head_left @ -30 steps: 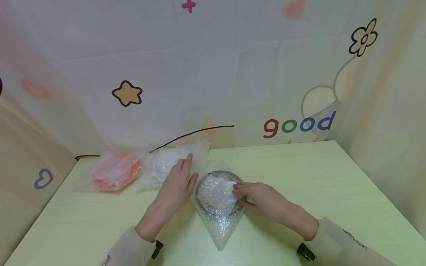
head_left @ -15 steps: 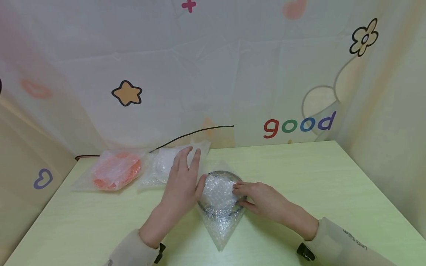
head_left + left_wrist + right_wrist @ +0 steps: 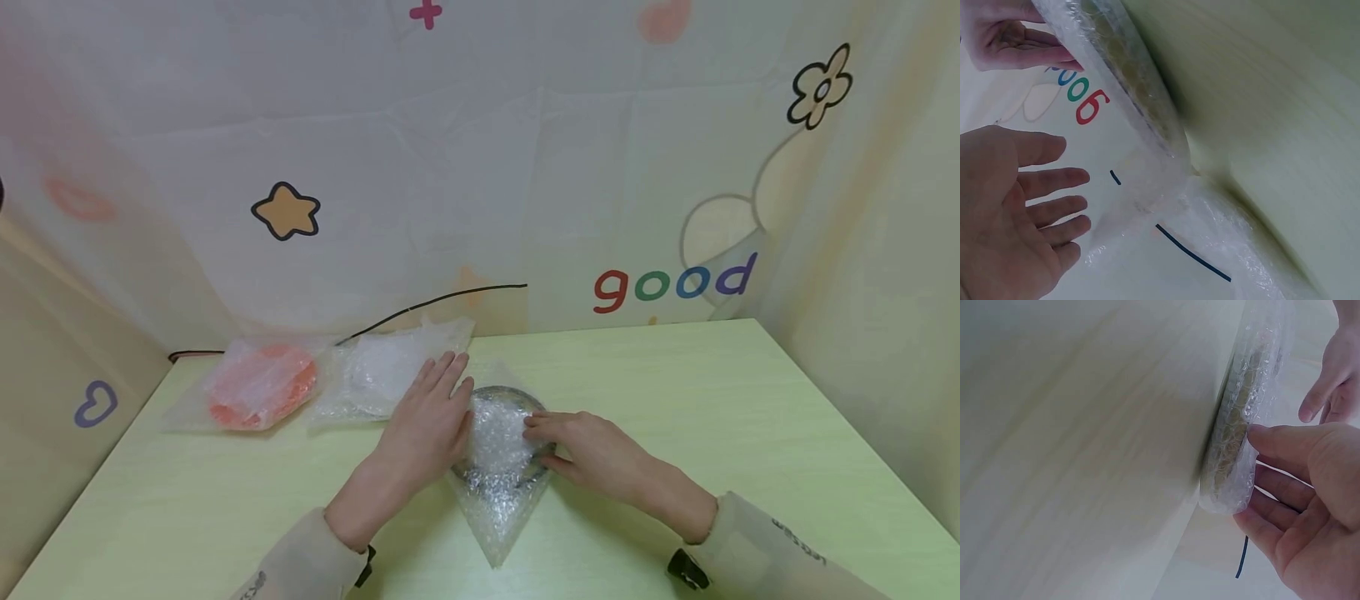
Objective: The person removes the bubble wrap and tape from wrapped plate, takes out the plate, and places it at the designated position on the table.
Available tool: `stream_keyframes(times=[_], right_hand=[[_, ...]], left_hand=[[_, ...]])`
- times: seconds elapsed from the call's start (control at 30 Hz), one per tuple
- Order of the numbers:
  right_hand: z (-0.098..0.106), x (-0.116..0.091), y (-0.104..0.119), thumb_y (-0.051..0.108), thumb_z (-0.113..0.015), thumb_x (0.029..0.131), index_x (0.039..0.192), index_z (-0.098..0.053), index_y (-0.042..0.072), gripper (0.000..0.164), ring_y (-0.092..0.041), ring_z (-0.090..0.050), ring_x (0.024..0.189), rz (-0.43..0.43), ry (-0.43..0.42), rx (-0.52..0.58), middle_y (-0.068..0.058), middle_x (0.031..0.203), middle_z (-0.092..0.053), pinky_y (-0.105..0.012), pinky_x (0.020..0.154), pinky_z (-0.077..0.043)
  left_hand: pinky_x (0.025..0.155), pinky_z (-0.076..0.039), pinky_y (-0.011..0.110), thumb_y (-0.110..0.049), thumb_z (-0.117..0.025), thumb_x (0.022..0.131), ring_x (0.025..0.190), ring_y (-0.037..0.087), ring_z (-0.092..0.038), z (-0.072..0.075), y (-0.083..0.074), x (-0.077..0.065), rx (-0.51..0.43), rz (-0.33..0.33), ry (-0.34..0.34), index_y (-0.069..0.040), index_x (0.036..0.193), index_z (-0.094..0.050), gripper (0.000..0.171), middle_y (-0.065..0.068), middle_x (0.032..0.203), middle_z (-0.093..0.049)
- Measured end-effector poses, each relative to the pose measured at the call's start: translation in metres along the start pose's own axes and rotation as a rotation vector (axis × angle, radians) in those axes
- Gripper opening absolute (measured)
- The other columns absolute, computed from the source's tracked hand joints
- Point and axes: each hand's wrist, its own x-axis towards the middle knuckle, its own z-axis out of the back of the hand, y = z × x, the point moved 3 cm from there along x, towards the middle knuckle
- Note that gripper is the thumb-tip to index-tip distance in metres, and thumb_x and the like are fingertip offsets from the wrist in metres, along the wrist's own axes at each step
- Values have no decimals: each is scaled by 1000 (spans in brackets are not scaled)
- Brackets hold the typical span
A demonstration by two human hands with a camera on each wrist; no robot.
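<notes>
A round, dark-rimmed thing wrapped in a bubble-wrap bag (image 3: 495, 492) lies at the middle of the table, one corner of the bag pointing at the person. My left hand (image 3: 427, 425) is over its left side, covering part of the rim; the fingers are extended and together, palm down. In the left wrist view that hand (image 3: 1022, 212) holds nothing. My right hand (image 3: 592, 446) rests its fingertips and thumb on the right edge of the package. From the right wrist, the thumb (image 3: 1279, 440) touches the wrap's upper edge, with the fingers loosely bent beside it.
Two more bubble-wrapped packages lie at the back left of the table (image 3: 637, 375): one holding something orange-pink (image 3: 262, 387), the other whitish (image 3: 375, 375). A patterned curtain (image 3: 480, 167) hangs behind, with a dark line (image 3: 438, 297) low on it.
My left hand has come from over the whitish package toward the right and nearer the person, over the left side of the round package; its fingers have drawn together. My right hand stays put.
</notes>
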Motion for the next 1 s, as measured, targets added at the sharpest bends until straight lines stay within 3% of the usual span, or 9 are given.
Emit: stream_keyframes(times=[0.23, 0.43, 0.83, 1.0], right_hand=[[0, 0, 2, 3, -81, 87, 120, -73, 2, 35, -34, -65, 120, 4, -9, 7, -16, 132, -67, -47, 97, -54], [1, -1, 3, 4, -82, 87, 121, -73, 2, 35, -34, -64, 121, 11, -16, 3, -16, 133, -66, -48, 98, -53], [1, -1, 3, 3, -82, 86, 122, -73, 1, 37, -34, -63, 122, 9, -23, 5, -17, 135, -65, -49, 99, -53], [1, -2, 2, 2, -82, 86, 124, -71, -1, 40, -35, -64, 121, -4, -23, 6, -18, 136, -64, -48, 97, -53]], left_hand=[[121, -24, 51, -16, -67, 99, 137, 40, -48, -5, 5, -2, 47, 15, 52, 5, 130, -64, 38, 25, 143, -55], [120, -26, 53, -15, -70, 97, 130, 39, -51, -5, 8, -3, 41, 23, 32, 6, 127, -65, 37, 23, 132, -60], [119, -30, 52, -20, -71, 97, 124, 40, -54, -2, 12, -7, 40, 74, 81, 6, 126, -64, 39, 24, 125, -56], [110, -41, 48, -22, -72, 97, 107, 36, -55, 0, 14, -8, 44, 93, 63, 3, 109, -68, 29, 19, 111, -55]])
